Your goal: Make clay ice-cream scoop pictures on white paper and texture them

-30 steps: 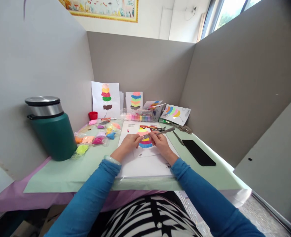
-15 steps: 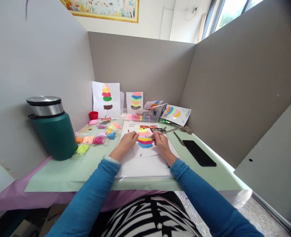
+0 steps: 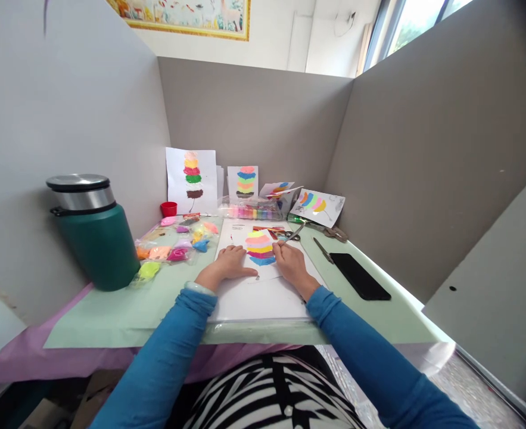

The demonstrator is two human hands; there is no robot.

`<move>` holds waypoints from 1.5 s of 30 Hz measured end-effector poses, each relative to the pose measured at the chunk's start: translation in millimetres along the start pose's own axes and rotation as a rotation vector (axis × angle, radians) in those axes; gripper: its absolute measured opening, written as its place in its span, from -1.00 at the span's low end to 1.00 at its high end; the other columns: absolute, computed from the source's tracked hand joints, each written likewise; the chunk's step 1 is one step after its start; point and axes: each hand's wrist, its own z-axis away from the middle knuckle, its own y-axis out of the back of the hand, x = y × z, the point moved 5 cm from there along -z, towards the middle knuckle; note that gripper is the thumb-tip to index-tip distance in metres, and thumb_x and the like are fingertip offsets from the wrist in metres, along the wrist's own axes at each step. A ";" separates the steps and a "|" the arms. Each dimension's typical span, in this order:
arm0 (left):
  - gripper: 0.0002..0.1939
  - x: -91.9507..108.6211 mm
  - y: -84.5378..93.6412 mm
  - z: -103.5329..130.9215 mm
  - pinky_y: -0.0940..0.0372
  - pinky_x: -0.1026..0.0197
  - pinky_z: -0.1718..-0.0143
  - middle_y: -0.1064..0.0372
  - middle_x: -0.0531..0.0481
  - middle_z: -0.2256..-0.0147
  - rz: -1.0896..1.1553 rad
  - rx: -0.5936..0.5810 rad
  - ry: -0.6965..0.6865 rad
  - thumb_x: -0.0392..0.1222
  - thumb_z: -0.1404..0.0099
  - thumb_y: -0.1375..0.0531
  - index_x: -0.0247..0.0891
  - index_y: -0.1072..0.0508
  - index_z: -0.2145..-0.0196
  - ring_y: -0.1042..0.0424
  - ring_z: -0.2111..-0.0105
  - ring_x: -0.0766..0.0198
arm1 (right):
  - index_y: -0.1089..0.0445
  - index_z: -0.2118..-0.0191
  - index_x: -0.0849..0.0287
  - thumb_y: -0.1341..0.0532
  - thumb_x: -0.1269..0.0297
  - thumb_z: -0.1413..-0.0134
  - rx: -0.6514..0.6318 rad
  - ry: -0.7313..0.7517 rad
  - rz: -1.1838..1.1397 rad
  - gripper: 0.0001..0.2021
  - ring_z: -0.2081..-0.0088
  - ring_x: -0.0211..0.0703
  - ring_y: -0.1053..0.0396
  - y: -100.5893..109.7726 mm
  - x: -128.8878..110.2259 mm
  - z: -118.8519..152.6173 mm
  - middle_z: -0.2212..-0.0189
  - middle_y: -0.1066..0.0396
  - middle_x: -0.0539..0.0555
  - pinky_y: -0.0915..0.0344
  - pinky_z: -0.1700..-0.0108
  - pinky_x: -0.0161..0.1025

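Note:
On the desk lies a white sheet with a picture of coloured bands in pink, yellow, magenta and blue. My left hand rests flat on the sheet's left part, fingers spread and nothing in them. A metal fork is gripped in my right hand, its handle pointing up and to the right. The fork's tines are at the magenta band near the picture's right side, partly hidden by my fingers. Under the picture is a larger white paper pad.
Bags of coloured clay and a green flask stand left. A black phone and a knife-like tool lie right. Behind are scissors, pencils, a clay pack and finished pictures. Grey panels surround the desk.
My left hand has gone from closed fingers at the picture's edge to lying flat lower on the sheet. My right hand has tilted the fork, bringing its tines down to the magenta band.

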 end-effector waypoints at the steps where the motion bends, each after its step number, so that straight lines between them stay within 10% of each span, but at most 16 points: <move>1: -0.15 -0.1 -0.7 -0.4 0.03 -0.06 -0.22 -0.03 -0.28 -0.28 -0.004 -0.004 -0.008 0.34 -0.11 -0.14 -0.28 -0.22 -0.20 0.00 -0.27 -0.10 | -0.45 0.29 0.17 0.11 0.18 -0.36 -0.006 0.018 0.022 -0.58 0.22 -0.19 -0.47 -0.4 -1.7 -0.3 0.26 -0.54 0.09 -0.18 0.24 -0.33; 45: -0.21 -1.1 -2.6 -1.5 0.03 -0.10 -0.21 -0.10 -0.25 -0.26 0.024 0.027 -0.042 0.32 -0.10 -0.17 -0.22 -0.29 -0.15 -0.01 -0.26 -0.15 | -0.39 0.18 0.23 0.13 0.21 -0.38 -0.117 0.210 0.184 -0.63 0.23 -0.15 -0.46 -3.3 -23.0 6.1 0.27 -0.50 0.18 -0.17 0.29 -0.28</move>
